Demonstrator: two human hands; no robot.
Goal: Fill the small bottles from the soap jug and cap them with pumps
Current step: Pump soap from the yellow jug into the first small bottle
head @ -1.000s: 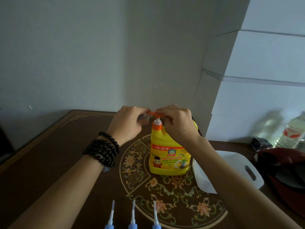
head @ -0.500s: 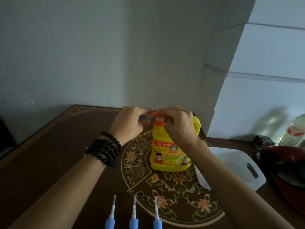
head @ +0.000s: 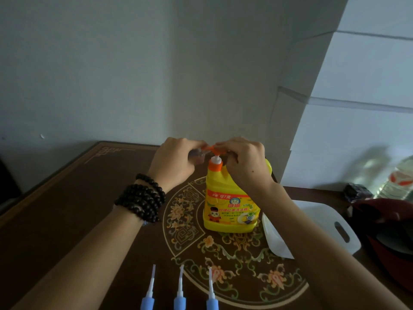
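soap jug [head: 231,204] upright, orange spout [head: 209,148] pointing left

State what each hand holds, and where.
Left hand grips a small clear bottle at the spout; right hand presses the jug's orange pump head.

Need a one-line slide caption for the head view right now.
Right hand on yellow soap jug's orange pump; left hand holds small clear bottle at its spout.
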